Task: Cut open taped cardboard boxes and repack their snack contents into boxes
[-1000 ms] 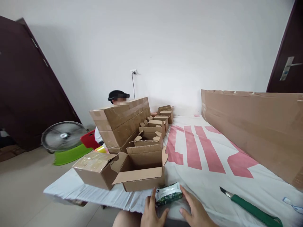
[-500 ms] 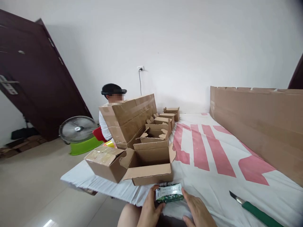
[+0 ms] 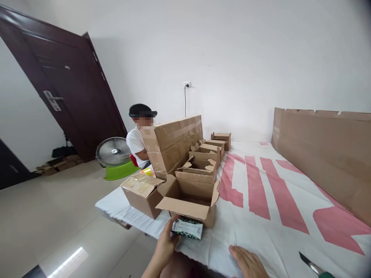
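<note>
A small green and white packet [image 3: 188, 227] is gripped at its left end by my left hand [image 3: 168, 241], thumb and fingers closed on it. It is held just in front of an open cardboard box [image 3: 185, 206], whose near flap folds outward towards me. My right hand [image 3: 247, 260] is apart from the packet, low over the cloth with fingers stretched out and nothing in them. To its right lies a utility knife [image 3: 314, 266] with a green handle, partly cut off by the picture's edge.
Several open boxes [image 3: 199, 164] run in a row towards the wall, beside stacked taped cartons [image 3: 171, 143]. A taped box [image 3: 143, 195] stands at the left edge. A tall cardboard panel [image 3: 321, 143] borders the right. Beyond the cartons sits a person [image 3: 136, 143] near a fan [image 3: 114, 151].
My right hand has let go of the packet and moved away to the right. My left hand has carried the packet left, closer to the open box. The view has turned left.
</note>
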Available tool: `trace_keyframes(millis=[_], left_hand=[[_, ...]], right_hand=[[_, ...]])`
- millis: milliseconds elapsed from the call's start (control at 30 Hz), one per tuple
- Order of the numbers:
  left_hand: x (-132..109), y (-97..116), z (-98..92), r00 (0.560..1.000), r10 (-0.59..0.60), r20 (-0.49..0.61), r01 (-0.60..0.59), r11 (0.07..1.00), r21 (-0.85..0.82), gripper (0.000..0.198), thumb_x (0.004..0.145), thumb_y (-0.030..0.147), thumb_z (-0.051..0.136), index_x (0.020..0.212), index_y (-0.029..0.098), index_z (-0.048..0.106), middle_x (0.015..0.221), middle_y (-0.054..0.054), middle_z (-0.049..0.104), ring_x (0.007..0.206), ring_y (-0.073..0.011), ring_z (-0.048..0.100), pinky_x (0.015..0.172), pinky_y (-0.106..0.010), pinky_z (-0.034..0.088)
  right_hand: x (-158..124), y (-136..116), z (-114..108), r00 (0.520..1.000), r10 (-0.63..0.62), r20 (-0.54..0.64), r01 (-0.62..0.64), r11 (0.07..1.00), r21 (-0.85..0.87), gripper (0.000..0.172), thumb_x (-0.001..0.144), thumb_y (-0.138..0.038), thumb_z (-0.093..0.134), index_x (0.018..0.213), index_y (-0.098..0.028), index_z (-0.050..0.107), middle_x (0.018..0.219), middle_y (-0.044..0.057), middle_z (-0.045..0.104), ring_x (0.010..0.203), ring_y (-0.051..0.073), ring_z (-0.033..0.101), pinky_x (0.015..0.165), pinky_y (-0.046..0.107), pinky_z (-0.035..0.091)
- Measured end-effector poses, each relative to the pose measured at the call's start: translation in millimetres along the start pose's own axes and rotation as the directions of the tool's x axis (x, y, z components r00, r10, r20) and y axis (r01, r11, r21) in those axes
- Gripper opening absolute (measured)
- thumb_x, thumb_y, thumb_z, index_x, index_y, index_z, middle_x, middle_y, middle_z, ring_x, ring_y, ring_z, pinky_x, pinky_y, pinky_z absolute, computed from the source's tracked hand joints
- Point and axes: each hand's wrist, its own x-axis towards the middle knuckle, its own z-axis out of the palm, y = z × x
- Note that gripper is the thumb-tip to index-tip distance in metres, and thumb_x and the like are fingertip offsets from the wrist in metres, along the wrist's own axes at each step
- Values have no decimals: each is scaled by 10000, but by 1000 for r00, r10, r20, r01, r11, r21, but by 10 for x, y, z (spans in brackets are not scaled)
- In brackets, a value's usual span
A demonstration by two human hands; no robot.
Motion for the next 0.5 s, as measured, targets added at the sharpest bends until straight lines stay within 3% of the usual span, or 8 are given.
trace_keyframes(millis=[200,300,400,500], left_hand=[[59,-65,-277,995,-38,92,46,995,-92,623,635,208,608,1256,207,558,1178,-87,681,1094,-289,631,989,-446,472],[90,-134,-343,999,-34,-6,34,999,6,536,653,235,588,1188,213,600,1210,-90,645,1138,-303,597,1009,-477,457],[6,-180,-201,972,14,-236,28,984,176,427,711,327,558,1111,192,622,1282,-120,544,1216,-333,527,1043,-516,426],[-185,-147,99,949,84,-305,20,946,323,466,780,386,547,1205,195,556,1356,-141,442,1266,-346,475,1066,-543,402]], right_hand=[[-9,36,24,998,-53,-36,49,994,-96,672,860,-463,600,1470,-310,362,1373,23,571,1187,251,601,926,322,504],[11,57,25,994,-90,-63,82,989,-120,633,865,-487,588,1448,-328,401,1333,9,608,1137,230,634,869,290,513],[34,77,32,988,-117,-102,104,986,-130,595,850,-507,603,1406,-349,461,1296,-4,638,1097,216,655,844,270,513],[40,87,42,993,-86,-78,77,990,-115,525,852,-513,600,1351,-371,523,1278,-13,650,1089,218,662,830,270,520]])
